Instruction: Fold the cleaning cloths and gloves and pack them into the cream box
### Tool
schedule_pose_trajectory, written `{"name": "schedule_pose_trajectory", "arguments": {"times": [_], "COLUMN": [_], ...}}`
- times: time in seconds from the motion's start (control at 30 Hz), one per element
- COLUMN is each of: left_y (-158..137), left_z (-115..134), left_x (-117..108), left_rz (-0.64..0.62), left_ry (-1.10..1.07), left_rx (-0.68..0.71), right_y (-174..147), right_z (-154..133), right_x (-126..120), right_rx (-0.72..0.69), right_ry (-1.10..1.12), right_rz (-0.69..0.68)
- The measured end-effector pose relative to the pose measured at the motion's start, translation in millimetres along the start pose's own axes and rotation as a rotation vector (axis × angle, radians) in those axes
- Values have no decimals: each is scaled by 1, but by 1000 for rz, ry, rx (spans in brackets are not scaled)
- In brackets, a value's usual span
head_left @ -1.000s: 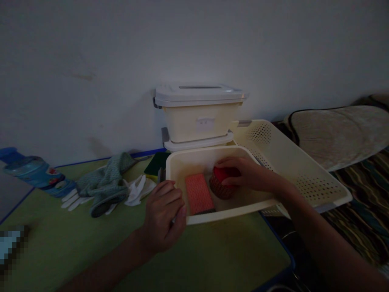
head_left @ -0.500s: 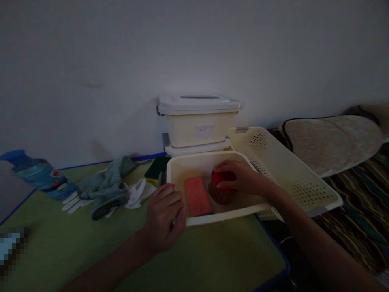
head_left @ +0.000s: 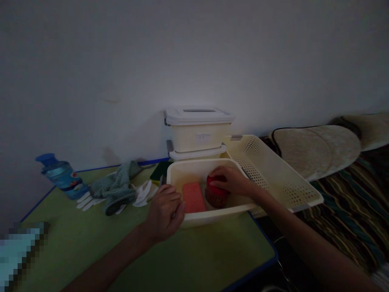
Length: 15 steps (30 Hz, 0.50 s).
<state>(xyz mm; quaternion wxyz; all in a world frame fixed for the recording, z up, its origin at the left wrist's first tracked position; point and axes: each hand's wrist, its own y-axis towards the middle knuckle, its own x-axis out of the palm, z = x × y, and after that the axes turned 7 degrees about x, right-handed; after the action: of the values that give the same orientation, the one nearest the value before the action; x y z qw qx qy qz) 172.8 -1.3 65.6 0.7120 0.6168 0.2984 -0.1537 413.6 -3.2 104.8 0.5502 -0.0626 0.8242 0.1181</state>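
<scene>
A cream plastic bin [head_left: 209, 219] stands on the green table, its open top facing me. My left hand [head_left: 165, 211] is closed around its left rim. Inside the bin, my right hand [head_left: 232, 180] has its fingers curled over a red round object [head_left: 216, 197] with a darker, patterned side. Its exact kind I cannot make out, and the hand hides part of its top. Beside it, on the left, lies a flat salmon-coloured textured block [head_left: 193, 198], resembling a sponge or folded cloth.
Lidded boxes [head_left: 199, 136] are stacked behind the bin. To the right sits a perforated cream basket [head_left: 282, 174]. On the left are a grey-green cloth [head_left: 120, 186], white gloves [head_left: 144, 192], a green-and-yellow sponge [head_left: 160, 171] and a blue bottle [head_left: 65, 178]. Cushions [head_left: 316, 150] lie far right.
The view has shifted slightly, so the surroundings sit a little differently in it. Both hands keep their places, left on the bin's rim, right on the red round object.
</scene>
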Motion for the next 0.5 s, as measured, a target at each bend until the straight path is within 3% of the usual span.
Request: {"name": "schedule_pose_trajectory", "arguments": {"times": [0.3,0.5], "left_y": [-18,-16], "left_z": [6,6], "left_x": [-25,-34], "left_rz": [-71,-205], "left_ry": [-20,-104], "left_rx": [-29,-96], "right_y": [-8,-9], "right_z": [-27,-28], "right_x": [8,8], "right_rx": [2,-45], "right_ry": [-51,-82], "right_rz": [-11,33]}}
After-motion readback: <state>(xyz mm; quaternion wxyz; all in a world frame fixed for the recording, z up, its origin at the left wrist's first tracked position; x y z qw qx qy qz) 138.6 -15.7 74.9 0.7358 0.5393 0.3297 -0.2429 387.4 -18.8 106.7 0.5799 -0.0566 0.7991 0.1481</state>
